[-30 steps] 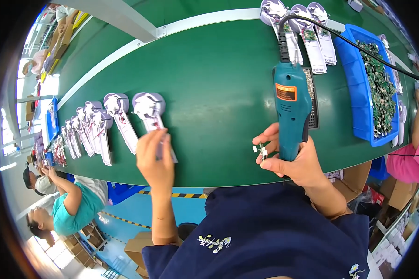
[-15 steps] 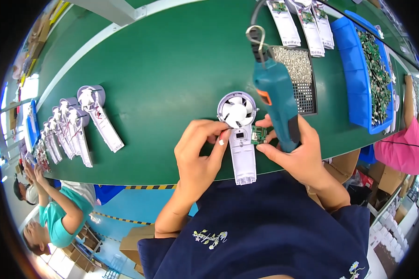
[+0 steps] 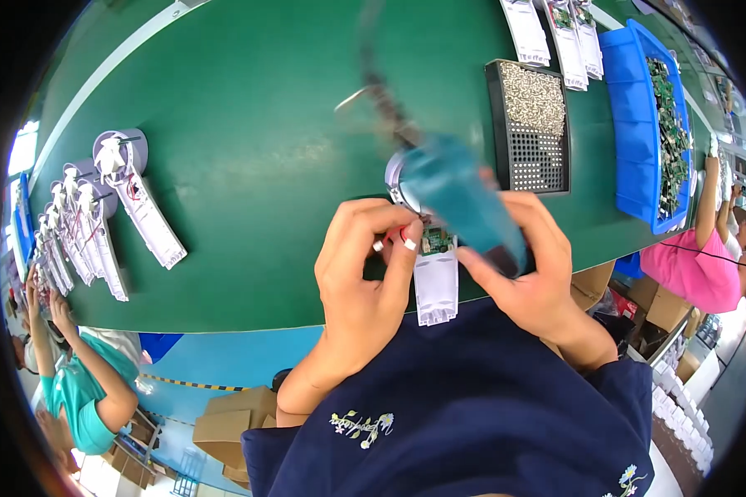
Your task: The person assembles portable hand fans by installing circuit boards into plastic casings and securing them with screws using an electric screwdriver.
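A white plastic fan housing (image 3: 437,290) lies on the green table in front of me, its handle end toward me. A small green circuit board (image 3: 436,241) now sits in the handle, below the round head. My left hand (image 3: 358,273) is closed, pinching red wires (image 3: 404,235) with white connectors at the housing's left side. With my right hand (image 3: 543,269) I grip a teal electric screwdriver (image 3: 464,195), tilted and smeared by motion. It covers most of the fan head, and its tip is hidden. My right thumb is near the board's right edge.
Right of the work, a black tray (image 3: 540,161) holds many small metal screws. Beyond it stands a blue bin (image 3: 636,124) of circuit boards. White housings with boards (image 3: 568,41) lie at the far right, more housings (image 3: 145,215) at the left. Co-workers (image 3: 99,385) sit on both sides.
The circuit board has gone from my right fingers into the housing's handle. The screwdriver has swung left and tilted over the fan head. Red wires and connectors show more in my left hand.
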Action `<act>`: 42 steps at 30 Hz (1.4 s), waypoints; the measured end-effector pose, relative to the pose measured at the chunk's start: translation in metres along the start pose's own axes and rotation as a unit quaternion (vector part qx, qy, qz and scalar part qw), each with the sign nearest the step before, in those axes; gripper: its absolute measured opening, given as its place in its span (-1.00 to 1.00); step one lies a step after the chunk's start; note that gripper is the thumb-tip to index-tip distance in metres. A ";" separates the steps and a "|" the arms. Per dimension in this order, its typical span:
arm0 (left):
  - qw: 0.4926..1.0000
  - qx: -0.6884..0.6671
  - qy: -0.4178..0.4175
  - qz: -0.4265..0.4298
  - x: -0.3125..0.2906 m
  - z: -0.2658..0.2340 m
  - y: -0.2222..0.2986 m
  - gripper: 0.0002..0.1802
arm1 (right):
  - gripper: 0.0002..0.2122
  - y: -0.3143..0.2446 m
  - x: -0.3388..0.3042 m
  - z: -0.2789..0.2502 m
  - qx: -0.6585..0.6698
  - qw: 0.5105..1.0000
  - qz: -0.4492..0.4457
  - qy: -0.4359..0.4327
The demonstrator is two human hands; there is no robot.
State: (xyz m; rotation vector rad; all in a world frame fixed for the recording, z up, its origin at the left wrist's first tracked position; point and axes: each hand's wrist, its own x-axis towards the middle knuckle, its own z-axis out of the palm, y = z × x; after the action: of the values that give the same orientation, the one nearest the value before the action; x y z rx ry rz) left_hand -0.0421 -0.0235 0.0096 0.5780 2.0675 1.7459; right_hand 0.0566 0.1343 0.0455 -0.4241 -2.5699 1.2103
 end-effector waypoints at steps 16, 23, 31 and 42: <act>0.995 -0.044 -0.022 -0.087 -0.001 0.003 0.010 -0.87 | -0.74 0.003 -0.001 0.020 0.191 0.943 0.273 -0.012; 0.995 -0.020 0.005 -0.096 -0.009 0.010 0.014 -0.86 | -0.73 0.001 0.003 0.020 0.222 0.933 0.284 0.013; 0.994 -0.024 0.011 -0.108 -0.014 0.010 0.013 -0.86 | -0.70 0.002 0.008 0.014 0.241 0.911 0.331 -0.040; 0.984 -0.078 0.024 -0.156 -0.013 0.014 0.019 -0.85 | -0.71 0.003 0.008 0.016 0.218 0.922 0.316 -0.036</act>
State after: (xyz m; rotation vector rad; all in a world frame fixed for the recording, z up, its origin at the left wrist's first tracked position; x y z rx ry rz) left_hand -0.0226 -0.0155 0.0260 0.1569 1.9077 1.7263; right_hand 0.0441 0.1277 0.0344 -1.1723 -2.1637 1.9786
